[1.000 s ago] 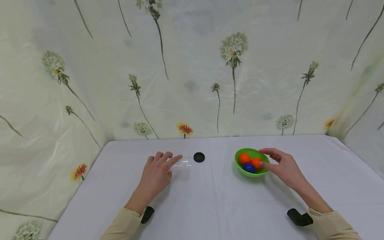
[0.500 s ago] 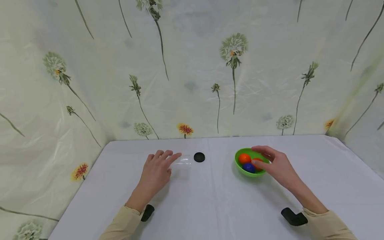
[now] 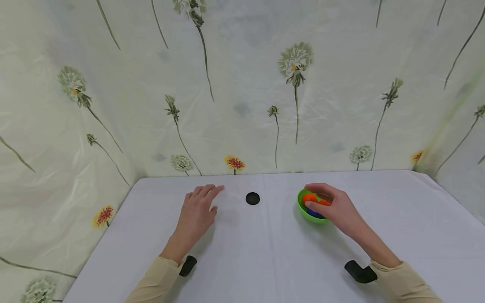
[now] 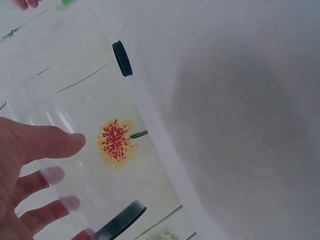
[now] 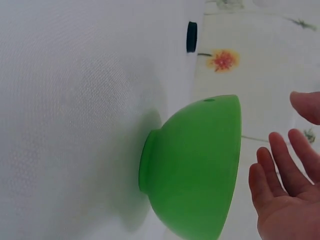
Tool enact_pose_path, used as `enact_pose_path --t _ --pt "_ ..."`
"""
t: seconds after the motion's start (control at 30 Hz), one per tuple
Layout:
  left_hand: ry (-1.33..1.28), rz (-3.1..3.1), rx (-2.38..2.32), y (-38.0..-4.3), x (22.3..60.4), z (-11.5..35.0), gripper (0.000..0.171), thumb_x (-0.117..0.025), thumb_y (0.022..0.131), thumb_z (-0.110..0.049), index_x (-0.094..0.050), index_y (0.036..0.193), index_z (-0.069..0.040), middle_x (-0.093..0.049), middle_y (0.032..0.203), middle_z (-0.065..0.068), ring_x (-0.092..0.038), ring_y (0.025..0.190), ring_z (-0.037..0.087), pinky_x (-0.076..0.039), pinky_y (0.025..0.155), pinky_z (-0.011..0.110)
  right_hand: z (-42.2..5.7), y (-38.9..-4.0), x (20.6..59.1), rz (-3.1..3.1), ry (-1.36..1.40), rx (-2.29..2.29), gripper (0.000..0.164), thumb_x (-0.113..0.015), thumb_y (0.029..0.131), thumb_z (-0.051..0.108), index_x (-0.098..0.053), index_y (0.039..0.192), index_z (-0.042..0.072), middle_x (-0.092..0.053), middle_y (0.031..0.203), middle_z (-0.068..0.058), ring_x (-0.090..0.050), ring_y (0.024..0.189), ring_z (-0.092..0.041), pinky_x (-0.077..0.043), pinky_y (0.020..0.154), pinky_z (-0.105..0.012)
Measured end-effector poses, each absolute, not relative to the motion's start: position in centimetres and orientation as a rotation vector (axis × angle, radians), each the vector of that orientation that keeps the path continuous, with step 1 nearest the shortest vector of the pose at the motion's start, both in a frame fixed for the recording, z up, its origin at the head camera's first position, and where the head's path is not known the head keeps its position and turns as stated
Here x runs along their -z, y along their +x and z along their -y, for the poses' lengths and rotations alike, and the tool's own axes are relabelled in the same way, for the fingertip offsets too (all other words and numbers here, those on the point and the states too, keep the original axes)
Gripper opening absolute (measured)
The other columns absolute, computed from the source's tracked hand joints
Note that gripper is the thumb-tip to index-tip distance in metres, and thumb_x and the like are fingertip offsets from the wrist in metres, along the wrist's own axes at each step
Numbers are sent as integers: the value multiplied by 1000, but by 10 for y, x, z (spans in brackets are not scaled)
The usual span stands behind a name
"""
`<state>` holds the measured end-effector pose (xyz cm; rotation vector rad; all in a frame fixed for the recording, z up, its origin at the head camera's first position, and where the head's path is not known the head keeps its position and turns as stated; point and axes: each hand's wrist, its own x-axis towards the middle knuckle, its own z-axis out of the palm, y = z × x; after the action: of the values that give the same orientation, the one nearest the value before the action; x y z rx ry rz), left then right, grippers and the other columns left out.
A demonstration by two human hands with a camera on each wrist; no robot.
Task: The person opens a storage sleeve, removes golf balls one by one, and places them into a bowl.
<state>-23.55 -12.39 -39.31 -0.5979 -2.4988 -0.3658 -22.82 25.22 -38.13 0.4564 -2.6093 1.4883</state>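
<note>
In the left wrist view, the thumb and fingers of my left hand (image 3: pixel 195 214) curve around a clear plastic container (image 4: pixel 61 119). Some fingertips (image 4: pixel 69 202) look pale through its wall, and a black band (image 4: pixel 122 220) shows at its lower end. From the head the hand and glare mask this container. A black round lid (image 3: pixel 252 198) lies flat on the table to the hand's right. Over a green bowl (image 5: pixel 197 165) hovers my right hand (image 3: pixel 335 210), its fingers relaxed around nothing. Inside the bowl are orange balls (image 3: pixel 309 199) and a blue ball (image 3: pixel 315 213), partly covered by that hand.
A white cloth (image 3: pixel 250 261) covers the table. Its far edge meets a backdrop (image 3: pixel 242 105) printed with dandelions. Black wrist devices (image 3: pixel 360 272) sit by both beige sleeves (image 3: pixel 403 284).
The right hand has moved left, farther over the bowl and its balls. My left hand has shifted slightly back and left, and the clear container has left its earlier spot beside the lid.
</note>
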Motion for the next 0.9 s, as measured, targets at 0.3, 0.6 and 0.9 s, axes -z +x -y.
enact_pose_path --t 0.3,0.6,0.9 --pt "-486 2498 682 -243 396 124 56 -81 78 -3 -61 129 -13 -61 125 4 -55 114 27 -45 86 51 -240 -229 380 2611 464 -1481 43 -70 93 24 -58 133 11 -58 133 -12 -53 124 -35 -46 99 -43" --pt "-384 2424 1067 -250 398 123 52 -79 79 -2 -60 128 -7 -60 123 10 -55 110 33 -48 85 47 -231 -228 381 2610 447 -1526 43 -72 91 26 -60 131 13 -59 131 -8 -55 122 -35 -46 88 -16" --pt "-180 2369 1320 -259 402 120 52 -80 78 -3 -59 124 -12 -60 115 4 -55 104 27 -47 78 40 -228 -228 384 2616 431 -1549 43 -72 91 27 -61 130 14 -59 131 -8 -58 118 -33 -48 87 -19"
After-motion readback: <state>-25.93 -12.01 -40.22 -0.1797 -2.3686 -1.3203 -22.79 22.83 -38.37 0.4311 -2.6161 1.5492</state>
